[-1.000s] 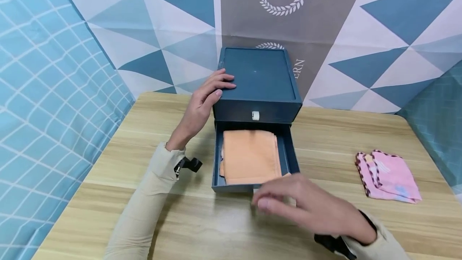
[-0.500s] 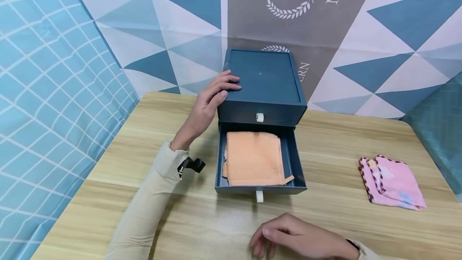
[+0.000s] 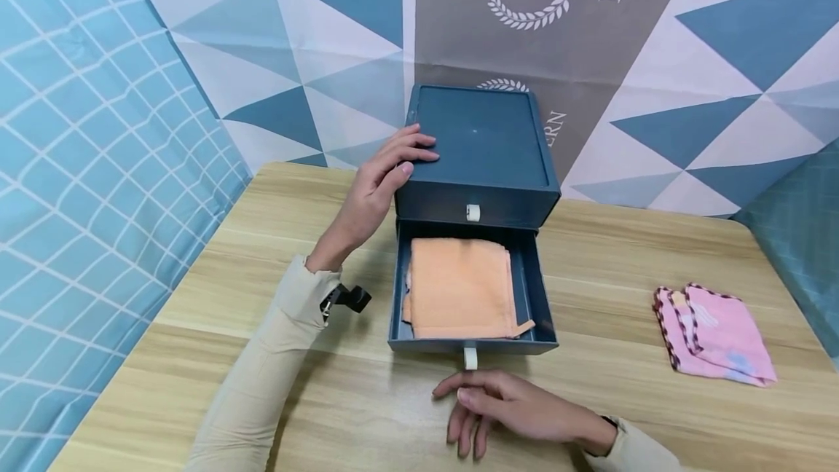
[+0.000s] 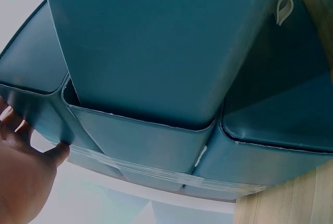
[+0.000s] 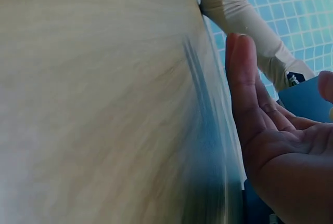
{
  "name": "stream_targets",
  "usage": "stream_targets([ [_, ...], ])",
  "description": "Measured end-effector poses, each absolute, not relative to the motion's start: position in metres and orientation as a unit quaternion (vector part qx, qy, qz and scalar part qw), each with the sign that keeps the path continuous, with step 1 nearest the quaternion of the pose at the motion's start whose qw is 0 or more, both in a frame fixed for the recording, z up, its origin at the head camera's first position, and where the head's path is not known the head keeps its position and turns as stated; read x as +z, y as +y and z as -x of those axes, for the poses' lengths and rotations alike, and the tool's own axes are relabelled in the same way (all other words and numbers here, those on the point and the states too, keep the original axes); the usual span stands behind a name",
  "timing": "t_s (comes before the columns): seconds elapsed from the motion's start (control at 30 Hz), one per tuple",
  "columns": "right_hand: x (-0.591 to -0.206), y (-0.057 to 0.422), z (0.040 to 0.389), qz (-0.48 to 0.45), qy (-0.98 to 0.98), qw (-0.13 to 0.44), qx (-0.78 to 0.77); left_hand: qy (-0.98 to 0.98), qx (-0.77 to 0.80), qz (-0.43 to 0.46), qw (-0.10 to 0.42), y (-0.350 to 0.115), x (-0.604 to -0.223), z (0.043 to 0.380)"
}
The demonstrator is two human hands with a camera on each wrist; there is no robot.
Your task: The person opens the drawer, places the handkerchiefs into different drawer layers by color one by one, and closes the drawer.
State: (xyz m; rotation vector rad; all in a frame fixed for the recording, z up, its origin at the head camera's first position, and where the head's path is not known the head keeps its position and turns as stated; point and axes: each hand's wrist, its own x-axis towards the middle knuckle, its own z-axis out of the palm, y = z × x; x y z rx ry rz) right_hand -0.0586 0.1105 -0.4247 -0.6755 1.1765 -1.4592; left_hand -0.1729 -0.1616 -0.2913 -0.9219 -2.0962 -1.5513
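Observation:
A dark blue drawer unit [image 3: 485,140] stands at the back of the table, with a drawer [image 3: 539,297] pulled out below the shut top one. Inside it lies a folded orange cloth [image 3: 462,290], a bit of patterned fabric peeking out at its left side. My left hand [image 3: 375,191] rests on the unit's top left edge, fingers laid over the lid. In front of the open drawer, just below its white pull tab [image 3: 470,358], my right hand [image 3: 505,406] hovers with loose fingers, holding nothing. The left wrist view shows the pulled-out drawer [image 4: 156,52] between two shut ones.
A folded pink cloth [image 3: 727,341] with a checkered border lies on the wooden table [image 3: 609,290] at the right. Patterned wall covering [image 3: 354,42] stands right behind the unit, and a blue gridded sheet [image 3: 85,188] hangs along the left side.
My right hand has drawn back from the drawer front toward the table's near side, then shifted slightly up and left. My left hand stays on the unit. The view has shifted slightly.

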Motion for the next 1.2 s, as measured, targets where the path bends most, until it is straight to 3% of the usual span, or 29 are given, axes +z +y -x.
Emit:
stream_targets([
  [0.27, -0.417, 0.106, 0.059, 0.26, 0.425, 0.579, -0.646, -0.744, -0.551, 0.327, 0.191, -0.163, -0.29, 0.171],
  [0.63, -0.401, 0.106, 0.058, 0.285, 0.457, 0.538, -0.649, -0.741, -0.552, 0.331, 0.193, -0.161, -0.289, 0.173],
  [1.2, -0.406, 0.102, 0.062, 0.243, 0.45, 0.561, -0.65, -0.747, -0.546, 0.33, 0.187, -0.162, -0.291, 0.174],
])
